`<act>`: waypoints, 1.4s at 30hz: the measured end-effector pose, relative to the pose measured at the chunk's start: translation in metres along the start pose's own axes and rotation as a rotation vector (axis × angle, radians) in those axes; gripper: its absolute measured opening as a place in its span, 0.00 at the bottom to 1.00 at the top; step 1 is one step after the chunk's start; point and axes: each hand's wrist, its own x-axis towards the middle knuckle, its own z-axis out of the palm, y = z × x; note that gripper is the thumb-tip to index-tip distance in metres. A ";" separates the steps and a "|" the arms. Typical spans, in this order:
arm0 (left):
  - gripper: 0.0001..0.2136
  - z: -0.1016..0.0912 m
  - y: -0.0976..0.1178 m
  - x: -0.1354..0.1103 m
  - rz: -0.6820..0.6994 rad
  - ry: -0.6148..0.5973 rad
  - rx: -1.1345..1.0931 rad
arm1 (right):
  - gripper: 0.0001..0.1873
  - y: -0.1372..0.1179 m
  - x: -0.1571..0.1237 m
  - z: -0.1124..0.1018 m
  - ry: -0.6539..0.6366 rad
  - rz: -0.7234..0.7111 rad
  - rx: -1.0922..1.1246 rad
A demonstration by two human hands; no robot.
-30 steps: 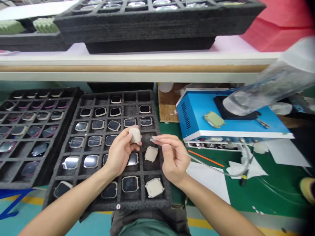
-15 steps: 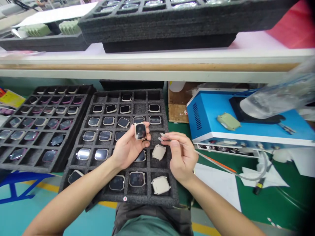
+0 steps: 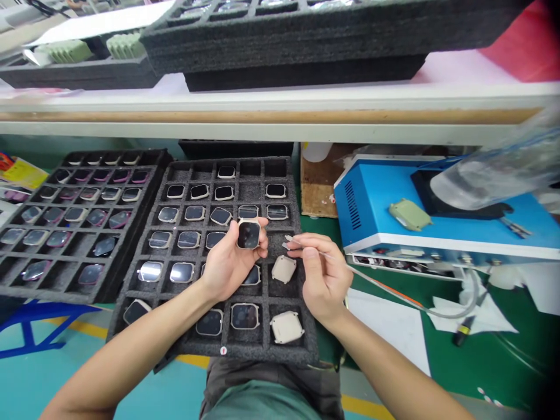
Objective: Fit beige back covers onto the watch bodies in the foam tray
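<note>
My left hand (image 3: 227,262) is closed on a watch case (image 3: 249,234) without a strap, its dark screen turned up and its frame pale. It is held above the middle foam tray (image 3: 273,354). To its right, my right hand (image 3: 326,274) pinches a thin two-tipped tool (image 3: 295,240) joined to a grey cable (image 3: 380,286). The tips point left and stay apart from the watch case. In the tray's compartments lie several more watch cases, mostly screen up. Two beige ones (image 3: 284,268) near my right hand lie back side up.
Another foam tray (image 3: 102,291) with watch cases stands at the left. On the right is a blue box-shaped device (image 3: 371,186) bearing a green watch case (image 3: 410,214) and a clear plastic bag (image 3: 476,175). A white shelf (image 3: 271,104) with foam trays crosses above.
The watch case in my left hand has turned slightly, so its screen faces me more squarely. My right hand keeps its grip on the tool, almost unmoved. The view has shifted slightly.
</note>
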 end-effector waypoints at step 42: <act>0.22 0.017 0.011 0.011 0.014 0.168 0.214 | 0.10 -0.004 0.000 -0.210 -0.183 0.514 -1.174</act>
